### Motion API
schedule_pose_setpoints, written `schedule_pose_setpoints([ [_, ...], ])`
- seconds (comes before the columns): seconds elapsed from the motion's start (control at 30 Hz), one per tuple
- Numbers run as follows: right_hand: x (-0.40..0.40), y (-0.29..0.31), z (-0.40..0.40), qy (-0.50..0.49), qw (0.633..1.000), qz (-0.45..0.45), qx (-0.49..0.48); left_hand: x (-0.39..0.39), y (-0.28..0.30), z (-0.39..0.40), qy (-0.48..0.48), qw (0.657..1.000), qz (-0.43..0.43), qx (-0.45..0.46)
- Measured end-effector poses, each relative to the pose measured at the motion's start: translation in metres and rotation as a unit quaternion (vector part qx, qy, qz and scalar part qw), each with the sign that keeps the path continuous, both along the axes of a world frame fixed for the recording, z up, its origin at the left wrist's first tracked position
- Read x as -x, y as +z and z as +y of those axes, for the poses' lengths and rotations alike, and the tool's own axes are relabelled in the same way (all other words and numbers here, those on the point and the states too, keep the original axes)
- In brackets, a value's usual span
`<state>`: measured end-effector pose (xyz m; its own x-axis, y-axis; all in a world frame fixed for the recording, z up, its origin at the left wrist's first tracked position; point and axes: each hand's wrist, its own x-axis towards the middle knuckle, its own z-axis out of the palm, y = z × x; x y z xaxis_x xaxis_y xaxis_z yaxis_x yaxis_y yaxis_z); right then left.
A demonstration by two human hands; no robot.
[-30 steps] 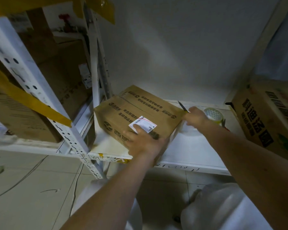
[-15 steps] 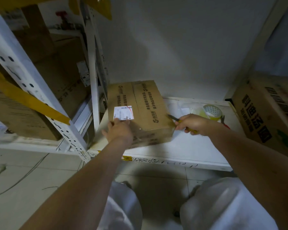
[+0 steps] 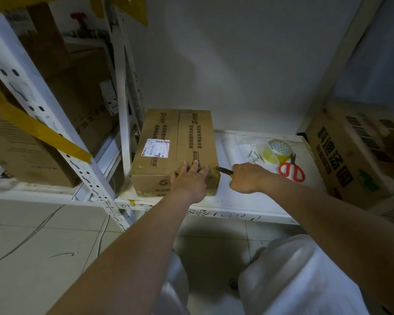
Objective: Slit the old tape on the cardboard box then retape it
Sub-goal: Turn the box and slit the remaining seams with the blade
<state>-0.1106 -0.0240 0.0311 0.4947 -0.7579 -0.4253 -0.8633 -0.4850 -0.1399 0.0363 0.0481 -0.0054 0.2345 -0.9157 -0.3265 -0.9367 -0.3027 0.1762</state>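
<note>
At the shelf's [image 3: 248, 205] front-left corner, left hand [image 3: 189, 180], fingers flat and together, steadies the cardboard box [image 3: 175, 151]; right hand [image 3: 246, 178] grips the knife [image 3: 224, 171] at its near-right corner: slitting begins, next a controlled draw along the tape.

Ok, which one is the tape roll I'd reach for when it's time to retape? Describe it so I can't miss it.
Start at the white shelf where the cardboard box lies. Look right of the box, past the right hand, toward the back. The tape roll lies there beside red-handled scissors and loose nails: it is the only round, yellowish thing.
</note>
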Motion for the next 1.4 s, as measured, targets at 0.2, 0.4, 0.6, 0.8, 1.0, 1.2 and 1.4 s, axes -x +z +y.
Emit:
schedule_pose_setpoints([
  [0.2,-0.01,0.004,0.019,0.005,0.997,0.06,0.049,0.0,0.002,-0.002,0.001,1.0,-0.002,-0.01],
  [0.4,-0.024,0.001,0.026,-0.013,0.994,0.09,0.057,0.002,0.004,0.0,-0.002,1.0,-0.012,-0.015],
  [0.6,-0.03,0.002,0.026,-0.017,0.995,0.095,0.03,0.003,0.003,0.001,-0.006,1.0,-0.024,-0.013],
  [0.8,-0.041,-0.002,0.029,-0.017,0.993,0.115,0.031,0.003,0.003,0.003,-0.01,1.0,-0.022,-0.015],
  [1.0,-0.04,-0.006,0.036,-0.038,0.994,0.102,0.005,0.003,0.008,0.001,-0.011,0.999,-0.017,-0.029],
  [1.2,-0.046,-0.004,0.031,-0.017,0.988,0.153,-0.028,0.001,0.007,0.0,-0.012,0.999,-0.018,-0.027],
  [1.4,-0.052,-0.001,0.029,0.03,0.985,0.163,-0.047,0.001,0.004,-0.001,-0.017,0.999,-0.027,-0.022],
])
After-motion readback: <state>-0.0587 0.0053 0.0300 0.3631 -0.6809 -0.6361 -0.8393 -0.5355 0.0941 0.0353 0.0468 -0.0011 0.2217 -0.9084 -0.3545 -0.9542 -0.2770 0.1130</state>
